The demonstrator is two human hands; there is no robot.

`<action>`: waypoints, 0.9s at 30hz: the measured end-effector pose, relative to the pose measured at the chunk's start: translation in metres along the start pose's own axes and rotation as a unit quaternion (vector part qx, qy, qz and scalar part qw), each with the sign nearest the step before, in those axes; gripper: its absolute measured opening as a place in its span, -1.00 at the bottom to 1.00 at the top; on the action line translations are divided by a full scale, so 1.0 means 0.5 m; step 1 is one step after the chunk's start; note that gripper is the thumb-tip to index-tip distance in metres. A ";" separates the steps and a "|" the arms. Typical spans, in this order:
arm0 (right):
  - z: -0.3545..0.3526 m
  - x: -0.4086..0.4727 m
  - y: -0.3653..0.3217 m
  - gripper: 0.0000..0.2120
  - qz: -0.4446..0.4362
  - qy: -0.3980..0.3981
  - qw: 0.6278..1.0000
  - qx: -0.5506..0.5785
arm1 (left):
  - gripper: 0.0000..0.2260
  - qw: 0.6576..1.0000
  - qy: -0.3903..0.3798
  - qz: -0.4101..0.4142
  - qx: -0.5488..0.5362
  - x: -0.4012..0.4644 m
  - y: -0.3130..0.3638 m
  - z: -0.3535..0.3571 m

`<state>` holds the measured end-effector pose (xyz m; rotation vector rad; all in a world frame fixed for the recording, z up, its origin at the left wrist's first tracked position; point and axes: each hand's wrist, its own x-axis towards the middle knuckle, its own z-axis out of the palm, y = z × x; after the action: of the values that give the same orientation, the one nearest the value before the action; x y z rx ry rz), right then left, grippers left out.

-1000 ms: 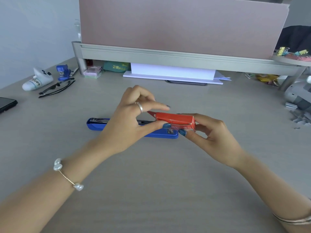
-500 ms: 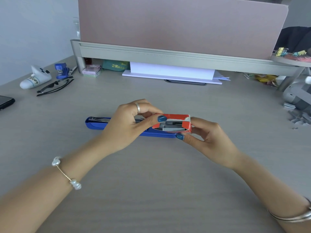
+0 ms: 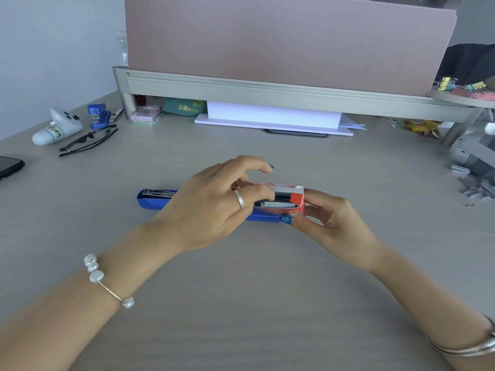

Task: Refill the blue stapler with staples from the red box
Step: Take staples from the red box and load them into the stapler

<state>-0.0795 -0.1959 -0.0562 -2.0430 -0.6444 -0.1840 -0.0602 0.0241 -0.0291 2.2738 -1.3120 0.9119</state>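
Note:
The blue stapler (image 3: pixel 155 200) lies flat on the desk, its lid folded open and the metal staple channel showing at its left end. Its right half is hidden behind my hands. My right hand (image 3: pixel 329 218) holds the small red box (image 3: pixel 296 200) just above the stapler's right end. The box is open on top, with grey staple strips (image 3: pixel 278 203) visible inside. My left hand (image 3: pixel 214 207) hovers over the box's left end with fingertips reaching into the opening; whether they pinch a strip is hidden.
Black glasses (image 3: pixel 88 141), a white toy plane (image 3: pixel 56 127), a small blue stapler (image 3: pixel 97 116) and a dark phone (image 3: pixel 9 166) sit at the far left. A white paper stack (image 3: pixel 273 119) lies under the partition shelf. Loose staples and a grey device (image 3: pixel 471 159) are at the right.
The red box was turned so its open top faces up. My left hand moved from the box's flap to put its fingers into the opening. The stapler has not moved.

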 end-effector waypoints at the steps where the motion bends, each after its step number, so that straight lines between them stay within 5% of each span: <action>1: -0.002 0.000 0.000 -0.71 0.000 0.002 1.000 -0.002 | -0.79 1.000 0.000 0.000 -0.013 -0.001 -0.001 -0.001; 16: -0.009 -0.002 0.002 -0.71 0.006 0.011 1.000 -0.028 | -0.86 0.964 0.018 -0.146 -0.220 -0.003 0.007 0.011; 27: -0.013 0.001 -0.008 -0.72 -0.013 0.019 0.999 -0.048 | -0.72 0.978 -0.043 -0.151 -0.138 0.000 0.014 0.016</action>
<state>-0.0804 -0.1995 -0.0498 -2.1192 -0.6503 -0.2735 -0.0636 0.0158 -0.0350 2.2274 -1.0121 0.4999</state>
